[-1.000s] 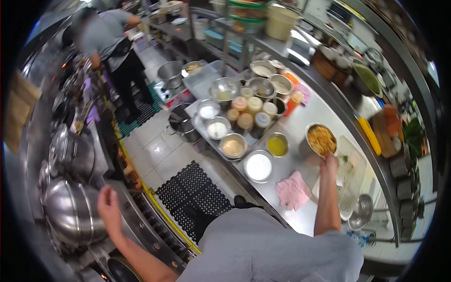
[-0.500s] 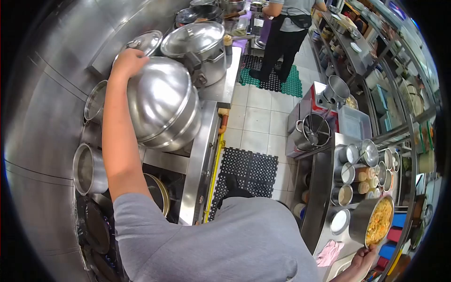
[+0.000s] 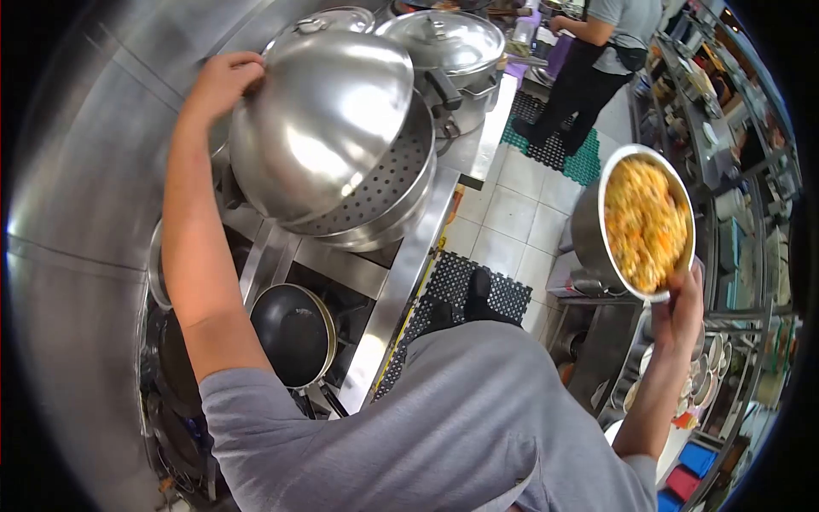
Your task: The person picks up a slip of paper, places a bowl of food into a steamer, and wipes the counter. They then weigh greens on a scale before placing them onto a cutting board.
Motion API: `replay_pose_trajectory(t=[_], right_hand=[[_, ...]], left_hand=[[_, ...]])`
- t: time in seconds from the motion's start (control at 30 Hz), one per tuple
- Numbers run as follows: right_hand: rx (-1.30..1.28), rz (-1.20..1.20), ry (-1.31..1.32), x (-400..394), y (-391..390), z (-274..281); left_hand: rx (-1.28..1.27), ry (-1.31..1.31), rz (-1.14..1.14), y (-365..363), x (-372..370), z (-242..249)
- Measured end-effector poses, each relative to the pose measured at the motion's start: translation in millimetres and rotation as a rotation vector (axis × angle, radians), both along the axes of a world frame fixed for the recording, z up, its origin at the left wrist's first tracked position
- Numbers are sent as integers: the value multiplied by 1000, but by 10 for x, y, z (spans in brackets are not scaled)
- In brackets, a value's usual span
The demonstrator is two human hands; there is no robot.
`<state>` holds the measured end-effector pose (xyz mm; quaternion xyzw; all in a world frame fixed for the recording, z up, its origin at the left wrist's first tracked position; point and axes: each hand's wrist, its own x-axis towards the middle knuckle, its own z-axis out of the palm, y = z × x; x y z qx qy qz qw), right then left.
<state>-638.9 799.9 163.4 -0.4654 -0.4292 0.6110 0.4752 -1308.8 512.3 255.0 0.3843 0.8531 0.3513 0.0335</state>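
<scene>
My left hand (image 3: 229, 84) is closed on the edge of a large domed steamer lid (image 3: 328, 119), which is tilted and lifted partly off. Under its near right side shows the perforated steamer tray (image 3: 384, 186), sitting on the steamer pot (image 3: 408, 226) on the stove. On the right my right hand (image 3: 678, 311) grips the rim of a deep metal pot (image 3: 589, 226), held up in the air and tilted toward me. Inside that pot is a yellow-orange food mixture (image 3: 644, 222), slightly blurred, whose kind I cannot make out.
A black frying pan (image 3: 292, 337) rests on the near burner. Beyond the steamer stands a lidded stockpot (image 3: 444, 43). A co-worker (image 3: 589, 77) stands farther up the aisle. Black rubber mats (image 3: 512, 286) cover part of the tiled floor. A shelf counter with containers (image 3: 699, 375) runs along the right.
The domed lid has been raised and tilted, uncovering some of the perforated tray. My right hand has lifted the pot of food off the right counter and brought it over the aisle.
</scene>
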Motion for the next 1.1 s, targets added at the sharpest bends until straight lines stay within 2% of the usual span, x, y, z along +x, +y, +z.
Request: replay_pose_trajectory(t=[0.07, 0.17, 0.33, 0.4, 0.57, 0.67, 0.77, 0.93, 1.03, 1.1], right_hand=[[26, 194, 1, -454, 321, -11], [22, 373, 47, -1379, 484, 156], [-3, 734, 101, -2798, 600, 59], [8, 820, 83, -3313, 387, 57], [-27, 1054, 30, -4365, -51, -411], [-82, 1160, 6, -4680, -324, -734], [-133, 1232, -143, -4890, -515, -931], [-85, 1374, -204, -4947, -581, -1033], [37, 1380, -289, -4949, -513, -970], [369, 1483, -569, -4997, -369, -897]], left_hand=[[84, -117, 94, -346, -139, 142], [133, -154, 269, -709, -180, 272], [239, -169, 353, -968, -151, 252], [250, -180, 356, -970, -139, 195], [313, -169, 366, -979, -56, 188], [300, -191, 350, -1018, -11, 199], [279, -170, 380, -1080, -14, 208], [302, -184, 370, -1142, -94, 155], [278, -200, 350, -1135, -70, 176], [252, -187, 350, -1086, -46, 220]])
